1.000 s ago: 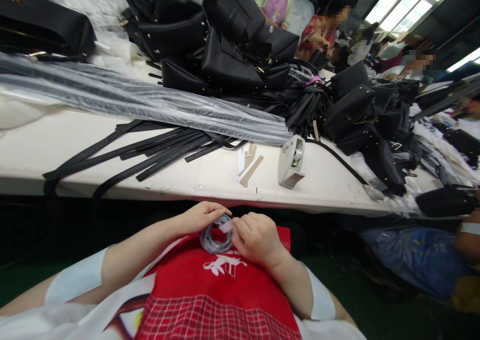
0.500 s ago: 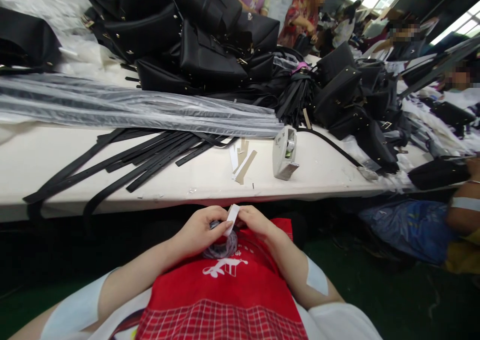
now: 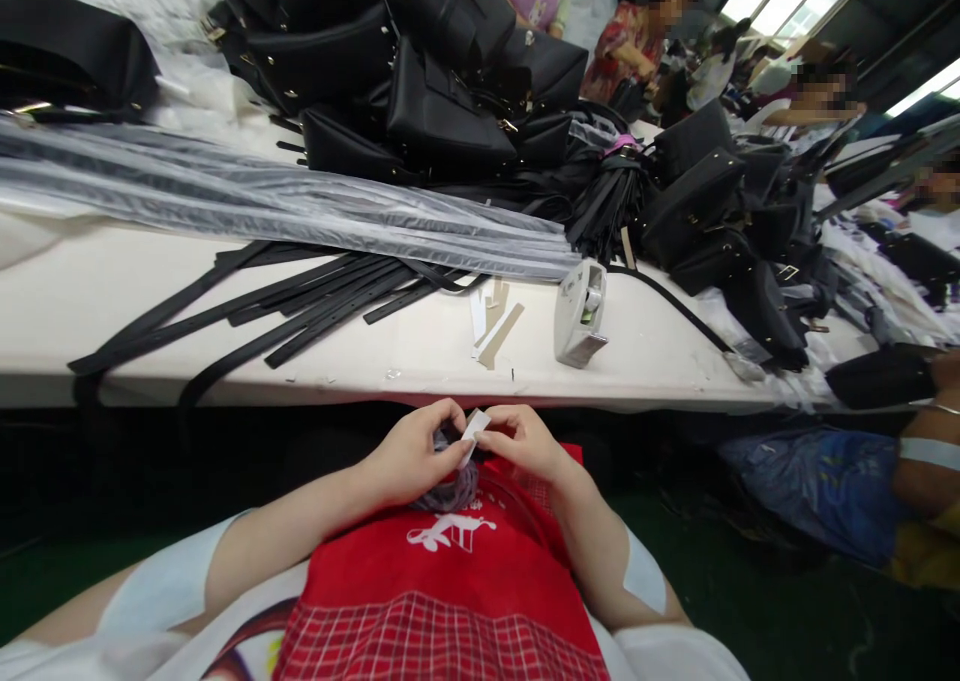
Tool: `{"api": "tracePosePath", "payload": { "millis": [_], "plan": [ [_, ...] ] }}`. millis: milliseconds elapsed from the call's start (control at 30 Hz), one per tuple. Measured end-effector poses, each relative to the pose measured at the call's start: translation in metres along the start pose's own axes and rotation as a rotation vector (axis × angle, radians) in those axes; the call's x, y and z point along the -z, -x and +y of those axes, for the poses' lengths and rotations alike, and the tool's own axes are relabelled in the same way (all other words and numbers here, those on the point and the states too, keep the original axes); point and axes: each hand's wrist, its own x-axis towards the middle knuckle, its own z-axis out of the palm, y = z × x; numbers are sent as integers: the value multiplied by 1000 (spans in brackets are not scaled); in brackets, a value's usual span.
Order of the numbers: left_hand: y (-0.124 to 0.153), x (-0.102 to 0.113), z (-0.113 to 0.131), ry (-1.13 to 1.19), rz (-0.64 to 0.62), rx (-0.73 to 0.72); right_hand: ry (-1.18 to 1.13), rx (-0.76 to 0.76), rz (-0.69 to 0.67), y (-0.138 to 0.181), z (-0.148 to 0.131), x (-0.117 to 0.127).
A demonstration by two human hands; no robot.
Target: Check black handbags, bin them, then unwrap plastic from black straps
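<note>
In my lap, just below the table edge, my left hand [image 3: 425, 449] pinches a small white paper strip [image 3: 474, 431] between thumb and fingers. My right hand [image 3: 523, 441] meets it from the other side, its thumb and fingertips closed on the strip's edge. A loose grey coil [image 3: 452, 491], looking like a strap wrapped in clear film, sits beneath my left hand against the red apron [image 3: 450, 571]. Whether my left fingers also grip the coil cannot be seen. Similar white and tan strips [image 3: 499, 331] lie on the table ahead.
A tape dispenser [image 3: 581, 313] stands right of the strips. Black straps [image 3: 330, 306] lie at left, some hanging over the table edge [image 3: 247, 389]. Film-wrapped straps [image 3: 337, 216] stretch behind them, below piled black bags [image 3: 450, 111]. Co-workers [image 3: 622, 51] are across the table; another person's arm shows at right.
My right hand has come up to the white strip, its thumb now on it. The strip tilts further right. The camera view has shifted slightly.
</note>
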Motion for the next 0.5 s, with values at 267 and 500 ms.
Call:
{"api": "tracePosePath", "payload": {
  "millis": [267, 500],
  "plan": [
    [4, -2, -4, 100, -13, -65, -82, -171, 19, -3, 7, -2],
    [0, 3, -6, 48, -99, 23, 394, 81, 183, 6, 1, -17]
  ]
}}
